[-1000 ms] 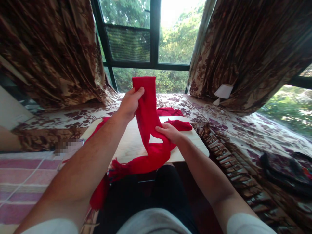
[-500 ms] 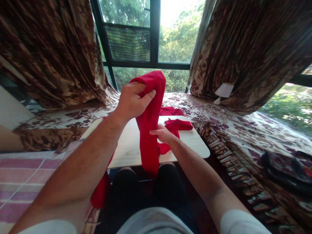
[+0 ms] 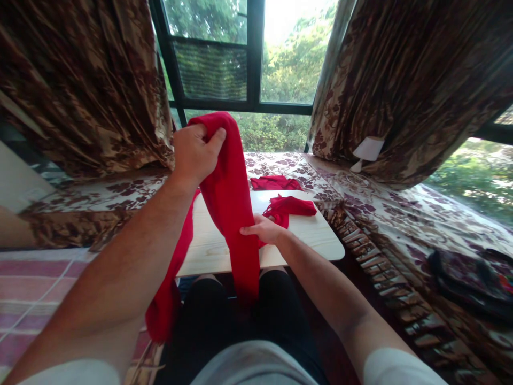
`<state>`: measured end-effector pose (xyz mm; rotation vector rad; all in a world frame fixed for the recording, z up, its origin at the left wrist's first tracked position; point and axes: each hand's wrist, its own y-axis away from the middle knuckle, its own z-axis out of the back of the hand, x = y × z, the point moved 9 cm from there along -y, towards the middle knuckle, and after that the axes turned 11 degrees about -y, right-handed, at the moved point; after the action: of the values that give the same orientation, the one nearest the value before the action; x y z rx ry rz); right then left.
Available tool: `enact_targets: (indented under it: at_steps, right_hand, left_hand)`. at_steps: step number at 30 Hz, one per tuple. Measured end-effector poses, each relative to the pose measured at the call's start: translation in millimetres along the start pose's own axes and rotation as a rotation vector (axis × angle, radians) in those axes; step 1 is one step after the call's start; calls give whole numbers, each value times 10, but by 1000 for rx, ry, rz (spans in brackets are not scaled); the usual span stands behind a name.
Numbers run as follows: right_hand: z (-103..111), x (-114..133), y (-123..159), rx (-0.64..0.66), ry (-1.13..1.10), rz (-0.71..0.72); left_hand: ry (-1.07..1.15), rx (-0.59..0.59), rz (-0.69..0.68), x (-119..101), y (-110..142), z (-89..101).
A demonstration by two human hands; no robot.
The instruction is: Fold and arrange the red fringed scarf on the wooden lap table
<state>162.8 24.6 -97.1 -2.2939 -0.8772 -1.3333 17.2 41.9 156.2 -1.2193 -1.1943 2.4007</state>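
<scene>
Scarf (image 3: 228, 182), red, hangs over the pale worktop (image 3: 308, 240), crossing its near edge at 6 o'clock and dropping between the knees. The left hand (image 3: 196, 152) has its fingers closed on the raised fold; the right hand (image 3: 266, 230) pinches the strip's right border lower down. More red fabric (image 3: 178, 262) spills past the edge at 8 o'clock; whether it joins, I cannot tell. A folded red cloth (image 3: 298, 206) lies at 2 o'clock, a crimson piece (image 3: 276, 183) beyond the far edge at 1, bare wood at 4
</scene>
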Motion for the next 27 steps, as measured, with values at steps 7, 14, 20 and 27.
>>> enact_targets:
  at_steps: [7,14,20,27]
  right_hand:
    - [155,323,110,-87,-10,-11]
    - [92,524,464,128,184,-177]
    - [217,573,622,131,327,-175]
    - [715,641,626,110,224,-205]
  left_hand:
    - [-113,-288,13,187,-86,336]
    - [-94,-414,57,409,-153,492]
    - [-151,-444,102,522,-150,529]
    - [-304,-358,325,1083,138,423]
